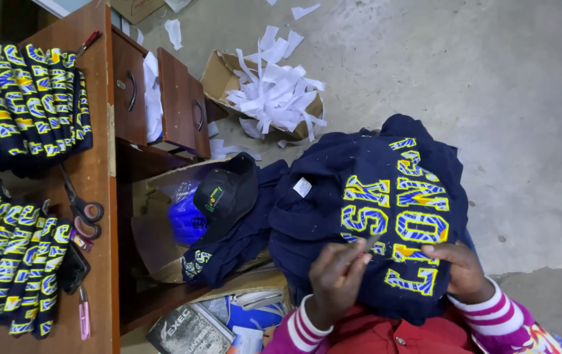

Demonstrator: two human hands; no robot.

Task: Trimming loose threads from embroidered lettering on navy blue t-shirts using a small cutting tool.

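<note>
1. Navy garment (366,203) with yellow-and-blue lettering lies across the person's lap, long axis running from the lap toward the floor, letter rows turned sideways.
2. Left hand (335,278) pinches the fabric; right hand (459,267) presses flat, fingers extended.
3. Surroundings: concrete floor (490,78), wooden desk (94,177) with scissors (81,204), cardboard box of paper strips (271,92).

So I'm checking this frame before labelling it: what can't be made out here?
- Left hand: its fingertips pinch something on the navy garment; too small and blurred to identify.
- Folded stacks on the desk: cut off by the left edge.
- Open drawer: contents mostly hidden by its front.
</note>
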